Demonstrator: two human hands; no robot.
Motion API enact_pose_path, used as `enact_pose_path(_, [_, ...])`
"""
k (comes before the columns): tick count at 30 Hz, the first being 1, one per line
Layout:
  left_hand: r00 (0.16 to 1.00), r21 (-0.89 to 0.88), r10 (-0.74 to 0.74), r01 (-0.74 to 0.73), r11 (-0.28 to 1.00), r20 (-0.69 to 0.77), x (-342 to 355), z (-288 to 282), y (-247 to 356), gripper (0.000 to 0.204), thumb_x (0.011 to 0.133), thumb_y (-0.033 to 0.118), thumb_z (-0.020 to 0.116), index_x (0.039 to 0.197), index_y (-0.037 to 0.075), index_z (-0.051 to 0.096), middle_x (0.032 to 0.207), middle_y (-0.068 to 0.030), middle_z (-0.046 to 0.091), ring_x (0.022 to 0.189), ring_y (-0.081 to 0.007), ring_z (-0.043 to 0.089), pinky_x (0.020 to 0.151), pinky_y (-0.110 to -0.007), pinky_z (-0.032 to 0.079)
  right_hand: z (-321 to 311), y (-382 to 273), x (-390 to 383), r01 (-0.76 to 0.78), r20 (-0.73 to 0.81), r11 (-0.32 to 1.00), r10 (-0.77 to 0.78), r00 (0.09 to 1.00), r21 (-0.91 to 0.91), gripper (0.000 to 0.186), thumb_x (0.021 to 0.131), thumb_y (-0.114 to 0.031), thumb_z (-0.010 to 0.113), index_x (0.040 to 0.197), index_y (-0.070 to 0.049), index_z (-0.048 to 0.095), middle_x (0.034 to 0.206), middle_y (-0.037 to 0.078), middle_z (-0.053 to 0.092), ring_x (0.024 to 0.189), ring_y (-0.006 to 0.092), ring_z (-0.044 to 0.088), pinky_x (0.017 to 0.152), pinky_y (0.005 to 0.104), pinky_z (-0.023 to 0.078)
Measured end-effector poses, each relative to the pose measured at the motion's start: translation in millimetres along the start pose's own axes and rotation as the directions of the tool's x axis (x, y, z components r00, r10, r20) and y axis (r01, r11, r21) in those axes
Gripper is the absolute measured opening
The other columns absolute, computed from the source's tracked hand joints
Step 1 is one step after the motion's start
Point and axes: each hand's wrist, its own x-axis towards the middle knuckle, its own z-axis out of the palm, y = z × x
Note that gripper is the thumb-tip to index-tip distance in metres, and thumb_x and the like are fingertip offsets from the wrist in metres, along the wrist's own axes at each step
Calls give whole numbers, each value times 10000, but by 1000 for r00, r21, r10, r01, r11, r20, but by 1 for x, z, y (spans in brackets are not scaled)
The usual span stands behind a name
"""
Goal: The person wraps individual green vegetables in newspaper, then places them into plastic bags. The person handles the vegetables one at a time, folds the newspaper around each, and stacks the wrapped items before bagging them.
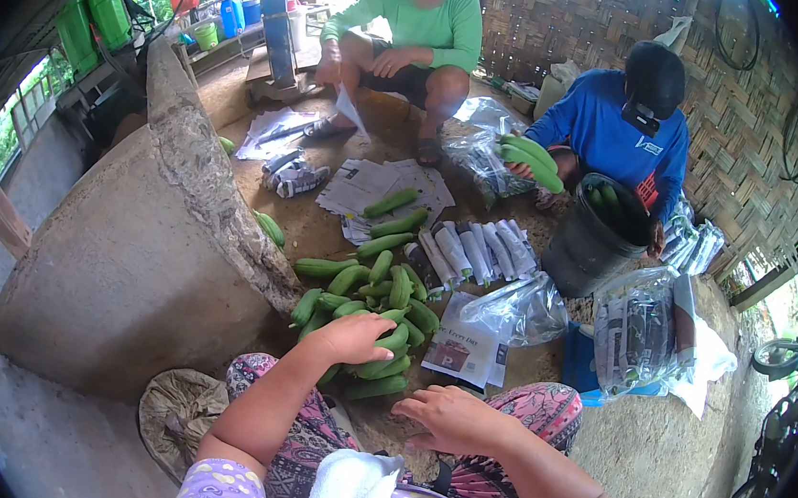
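Observation:
A heap of green cucumbers point(379, 290) lies on the ground in front of my knees. My left hand point(352, 339) is on the near side of this heap, its fingers and thumb closed about the end of a cucumber point(396, 336). Close to the heap's right side, my right hand point(457, 420) hovers over my lap with fingers apart and nothing in it. Printed paper sheets point(473, 341) lie just beyond my right hand. Past the heap is a row of paper-wrapped cucumbers point(480, 251).
A concrete wall point(149, 254) curves along my left. Across from me sits a person in green point(411, 25) holding paper; a person in blue point(613, 126) holds cucumbers beside a black bucket point(592, 239). Clear plastic bags point(520, 311) and a packed bag point(646, 330) lie at right.

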Motion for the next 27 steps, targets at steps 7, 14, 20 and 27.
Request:
enact_pose_path(7, [1000, 15, 5, -5, 1000, -9, 0, 2, -2, 641, 872, 401, 660, 1375, 48, 479, 1326, -206, 540, 1234, -362, 517, 1048, -435, 418, -3, -1, -1, -24, 21, 1000, 24, 999, -2, 523, 819, -322, 722, 1249, -59, 582, 1048, 126, 639, 1059, 308, 607, 900, 416, 477])
enact_pose_path(14, [1000, 11, -12, 12, 1000, 8, -9, -3, 0, 631, 877, 369, 670, 1363, 12, 487, 1348, -177, 536, 1235, -331, 528, 1041, -414, 421, 2, -3, 5, -17, 14, 1000, 17, 1000, -11, 523, 813, -318, 725, 1245, -61, 581, 1041, 126, 640, 1053, 309, 610, 896, 418, 479])
enact_pose_path(20, [995, 6, 85, -85, 996, -53, 1, -1, -1, 604, 855, 351, 698, 1325, 13, 523, 1299, -199, 567, 1223, -349, 532, 1041, -413, 421, 4, 7, -2, 25, -62, 1000, -25, 998, -3, 552, 773, -303, 732, 1234, -42, 574, 1021, 139, 625, 964, 326, 609, 847, 434, 488])
enact_pose_path(27, [993, -79, 62, -71, 994, -104, -11, -8, -3, 605, 847, 305, 718, 1334, 9, 517, 1308, -192, 564, 1230, -345, 527, 1038, -408, 415, -73, 51, -65, -82, -908, 988, 150, 392, 128, 491, 697, -38, 753, 1171, -44, 625, 1246, 150, 610, 1221, 312, 550, 1037, 383, 417])
